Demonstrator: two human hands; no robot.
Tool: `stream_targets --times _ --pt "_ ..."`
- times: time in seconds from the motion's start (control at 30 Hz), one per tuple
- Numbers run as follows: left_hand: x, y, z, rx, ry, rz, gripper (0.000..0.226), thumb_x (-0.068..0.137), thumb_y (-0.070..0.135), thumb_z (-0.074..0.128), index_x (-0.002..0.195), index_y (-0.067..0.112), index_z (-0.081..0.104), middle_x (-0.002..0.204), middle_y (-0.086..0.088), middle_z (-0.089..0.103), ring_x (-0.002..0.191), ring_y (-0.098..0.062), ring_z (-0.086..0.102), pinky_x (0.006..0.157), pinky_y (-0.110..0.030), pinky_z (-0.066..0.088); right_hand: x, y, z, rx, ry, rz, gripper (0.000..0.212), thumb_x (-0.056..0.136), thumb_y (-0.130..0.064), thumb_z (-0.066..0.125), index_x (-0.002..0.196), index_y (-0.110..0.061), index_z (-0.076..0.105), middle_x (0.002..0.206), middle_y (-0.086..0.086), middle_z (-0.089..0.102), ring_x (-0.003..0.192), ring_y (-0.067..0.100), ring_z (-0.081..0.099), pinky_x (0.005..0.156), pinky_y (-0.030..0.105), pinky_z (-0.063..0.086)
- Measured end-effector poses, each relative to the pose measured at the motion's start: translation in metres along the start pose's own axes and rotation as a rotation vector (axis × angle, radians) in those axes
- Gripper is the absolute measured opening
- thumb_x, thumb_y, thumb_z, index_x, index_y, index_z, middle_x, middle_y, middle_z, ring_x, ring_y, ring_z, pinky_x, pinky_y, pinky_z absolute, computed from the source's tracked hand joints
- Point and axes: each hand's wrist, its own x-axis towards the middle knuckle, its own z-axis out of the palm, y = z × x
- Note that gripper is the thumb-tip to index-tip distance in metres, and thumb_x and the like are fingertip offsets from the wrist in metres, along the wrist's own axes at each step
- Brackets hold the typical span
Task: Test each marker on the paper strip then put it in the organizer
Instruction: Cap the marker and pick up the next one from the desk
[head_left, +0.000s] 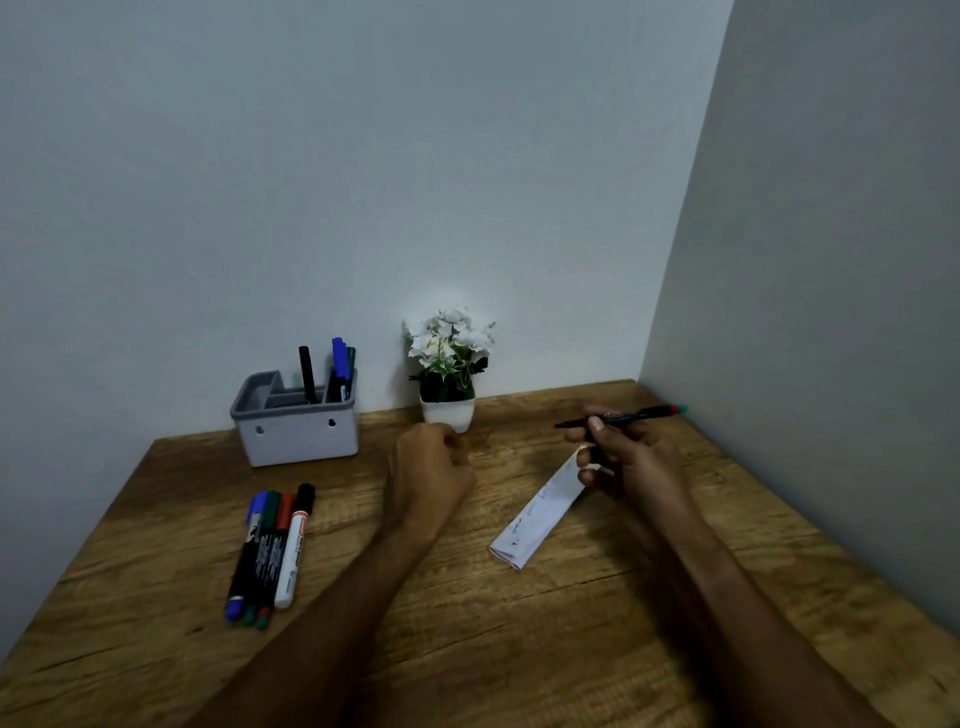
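My right hand (631, 457) holds a thin black marker (623, 415) with a teal end, level above the far end of the folded white paper strip (535, 517), which carries coloured scribbles. My left hand (431, 467) hovers closed in a loose fist left of the strip; whether it holds a cap is hidden. Several markers (270, 551) lie side by side on the desk at the left. The grey organizer (296, 431) stands at the back left with a black marker (307, 374) and blue and green ones (342, 366) upright in it.
A small white pot of artificial flowers (448, 374) stands against the back wall, just beyond my left hand. The wooden desk (519, 649) fits into a corner, with a wall close on the right.
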Motion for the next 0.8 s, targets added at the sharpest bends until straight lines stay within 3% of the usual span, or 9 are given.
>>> stream_targets --times 0.07,0.13,0.23,0.37,0.5,0.63,0.73,0.8 --pt "-0.004 0.011 -0.001 -0.121 -0.204 0.125 0.019 0.072 0.012 0.081 0.090 0.019 0.078 0.083 0.007 0.074 0.073 -0.003 0.066 0.065 -0.012 0.049 -0.006 0.005 0.000 -0.115 0.012 0.000 0.021 0.098 -0.016 0.069 0.106 0.003 0.073 0.092 0.021 0.078 0.061 0.018 0.063 0.051 0.029 0.052" --pt "-0.008 0.016 0.000 -0.196 -0.433 0.263 0.031 0.068 0.006 0.083 0.094 0.021 0.079 0.084 0.009 0.074 0.073 -0.001 0.067 0.064 -0.016 0.051 -0.011 0.012 0.001 -0.206 -0.002 -0.032 0.022 0.095 -0.016 0.073 0.100 0.006 0.073 0.089 0.023 0.078 0.061 0.022 0.065 0.050 0.032 0.052" --pt "-0.010 0.012 0.005 -0.206 -0.575 0.356 0.039 0.070 0.005 0.084 0.103 0.025 0.077 0.086 0.015 0.071 0.077 0.001 0.065 0.065 -0.014 0.051 -0.017 0.017 -0.002 -0.293 -0.021 -0.080 0.014 0.089 -0.009 0.077 0.092 0.005 0.074 0.085 0.027 0.076 0.064 0.034 0.067 0.053 0.035 0.054" --pt "-0.011 0.004 0.007 -0.242 -0.632 0.364 0.038 0.075 0.004 0.080 0.107 0.024 0.077 0.094 0.014 0.071 0.086 -0.004 0.064 0.072 -0.019 0.052 -0.021 0.018 -0.003 -0.335 -0.086 -0.078 0.005 0.091 0.004 0.069 0.087 0.006 0.070 0.082 0.026 0.075 0.064 0.030 0.070 0.050 0.032 0.055" --pt "-0.013 0.002 0.012 -0.234 -0.600 0.351 0.036 0.077 0.007 0.079 0.109 0.024 0.076 0.104 0.007 0.071 0.093 -0.008 0.063 0.078 -0.027 0.055 -0.025 0.020 -0.001 -0.357 -0.119 -0.082 0.011 0.091 0.005 0.064 0.091 0.002 0.075 0.086 0.025 0.076 0.070 0.037 0.070 0.061 0.039 0.057" --pt "-0.016 0.001 0.015 -0.226 -0.559 0.352 0.032 0.080 0.012 0.076 0.111 0.022 0.075 0.111 0.009 0.066 0.099 -0.005 0.060 0.083 -0.023 0.052 -0.028 0.026 0.000 -0.410 -0.160 -0.015 0.018 0.093 0.003 0.064 0.095 -0.003 0.081 0.087 0.020 0.078 0.072 0.035 0.070 0.069 0.044 0.058" --pt "-0.016 -0.002 0.015 -0.241 -0.594 0.341 0.030 0.082 0.015 0.075 0.111 0.020 0.074 0.115 0.009 0.062 0.105 -0.002 0.057 0.086 -0.012 0.045 -0.026 0.027 0.000 -0.572 -0.207 -0.087 0.017 0.088 0.005 0.070 0.090 -0.007 0.082 0.089 0.007 0.081 0.087 0.020 0.076 0.079 0.029 0.062" --pt "-0.015 -0.003 0.013 -0.260 -0.640 0.321 0.034 0.081 0.017 0.077 0.115 0.020 0.073 0.118 0.010 0.059 0.109 -0.002 0.054 0.090 -0.010 0.043 -0.025 0.027 0.001 -0.628 -0.228 -0.133 0.017 0.085 0.008 0.070 0.086 -0.005 0.081 0.089 0.004 0.081 0.087 0.013 0.076 0.079 0.021 0.060"
